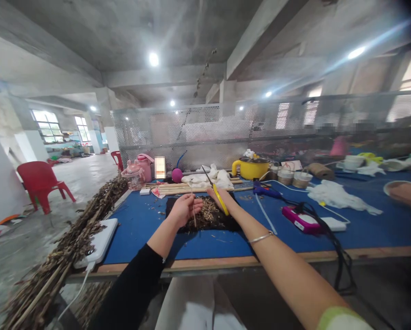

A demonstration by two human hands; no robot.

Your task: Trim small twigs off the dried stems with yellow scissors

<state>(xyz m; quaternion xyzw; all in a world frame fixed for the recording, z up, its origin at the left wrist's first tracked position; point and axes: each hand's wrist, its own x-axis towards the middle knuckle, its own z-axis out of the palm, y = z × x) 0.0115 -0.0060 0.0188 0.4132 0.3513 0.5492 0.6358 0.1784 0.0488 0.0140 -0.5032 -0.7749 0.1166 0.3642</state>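
Red chairs: two (42,181), on the floor.
Dried stalks (57,245): one bundle along the table's (136,243) left edge; stalks too many to count.
White device (105,240): one, at the table's near left corner, a cable plugged in.
Left hand (187,209): fingers curled, seemingly pinching one thin stalk (194,221) above the dark cloth.
Dark cloth (232,223): one, under both hands, bearing uncountable cut pieces (208,212).
Step in hand: probably snipping stalk into short bits.
Next move: seems to call for blades meeting stalk, clear of fingertips.
Right hand (222,197): gripping one pair of yellow scissors (221,201), blades pointing away.
Yellow pot (255,169): one, behind.
Magenta box (303,221): one, farther right.
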